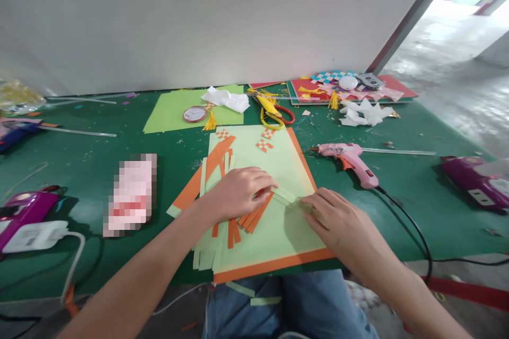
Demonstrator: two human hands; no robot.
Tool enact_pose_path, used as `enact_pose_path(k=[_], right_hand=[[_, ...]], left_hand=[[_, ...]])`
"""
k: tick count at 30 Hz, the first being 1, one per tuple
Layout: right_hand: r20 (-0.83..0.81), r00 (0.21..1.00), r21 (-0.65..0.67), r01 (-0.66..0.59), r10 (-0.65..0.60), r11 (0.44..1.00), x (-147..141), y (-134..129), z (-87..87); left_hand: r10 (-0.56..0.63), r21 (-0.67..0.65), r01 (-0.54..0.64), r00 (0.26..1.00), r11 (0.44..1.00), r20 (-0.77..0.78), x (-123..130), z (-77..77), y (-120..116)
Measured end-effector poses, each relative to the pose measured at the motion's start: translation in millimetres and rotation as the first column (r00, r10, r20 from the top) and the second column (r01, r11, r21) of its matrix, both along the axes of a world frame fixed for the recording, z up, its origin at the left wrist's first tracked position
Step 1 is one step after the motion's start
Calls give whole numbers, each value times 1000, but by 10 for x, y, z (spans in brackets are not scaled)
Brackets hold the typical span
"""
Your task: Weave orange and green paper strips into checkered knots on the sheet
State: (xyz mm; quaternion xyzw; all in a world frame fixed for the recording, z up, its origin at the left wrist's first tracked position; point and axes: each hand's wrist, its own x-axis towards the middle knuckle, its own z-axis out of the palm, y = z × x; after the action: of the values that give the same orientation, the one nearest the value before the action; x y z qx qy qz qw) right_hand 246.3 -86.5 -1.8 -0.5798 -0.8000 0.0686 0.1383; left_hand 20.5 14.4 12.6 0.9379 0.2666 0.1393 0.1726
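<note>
A pale green paper strip [287, 197] stretches between my two hands, low over a light green sheet [286, 238]. My left hand [246, 190] pinches the strip's left end, with its fingers curled. At the other end, the fingertips of my right hand [336, 217] are closed on it. Several orange paper strips [256, 218] lie under and beside my left hand. Small orange-and-white woven checkered pieces [264, 145] rest near the sheet's top. Beneath the sheet, an orange sheet [274, 267] shows along its right and bottom edges.
Right of the sheets lies a pink glue gun [350, 159] with a black cord. Scissors [272, 111] with yellow and red handles, crumpled white tissue [366, 112] and a round tin [194, 114] are behind. Purple power sockets [477, 180] stand at both sides of the green table [175, 164].
</note>
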Motion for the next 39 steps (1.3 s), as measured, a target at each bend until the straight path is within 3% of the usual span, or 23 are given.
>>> enact_pose_path(k=[7, 13, 20, 22, 25, 28, 31, 34, 39], right_hand=[[34, 999, 132, -36, 32, 991, 38, -25, 45], [86, 996, 315, -63, 38, 947, -58, 89, 212], [107, 992, 361, -95, 60, 928, -226, 300, 323], [54, 999, 372, -17, -4, 928, -137, 336, 321], [30, 953, 373, 270, -303, 887, 140, 362, 288], [190, 847, 287, 436, -497, 853, 448, 361, 203], [254, 782, 270, 507, -569, 818, 641, 377, 82], [249, 776, 228, 535, -580, 814, 700, 444, -14], [161, 763, 145, 610, -627, 779, 691, 548, -15]], left_hand=[[40, -12, -40, 999, 999, -2, 16, 7, -30], [84, 2, -84, 996, 996, -18, 64, 29, -64], [192, 30, -191, 981, 981, -33, 120, -32, -56], [207, 30, -206, 978, 978, -37, 110, -54, -39], [215, 9, -215, 976, 977, -37, 84, -64, -21], [213, -13, -214, 977, 977, -24, 67, -49, -22], [209, -12, -209, 978, 978, -19, 70, -25, -29], [208, -7, -208, 978, 978, -21, 76, -7, -29], [200, -15, -200, 980, 980, -21, 66, 3, -17]])
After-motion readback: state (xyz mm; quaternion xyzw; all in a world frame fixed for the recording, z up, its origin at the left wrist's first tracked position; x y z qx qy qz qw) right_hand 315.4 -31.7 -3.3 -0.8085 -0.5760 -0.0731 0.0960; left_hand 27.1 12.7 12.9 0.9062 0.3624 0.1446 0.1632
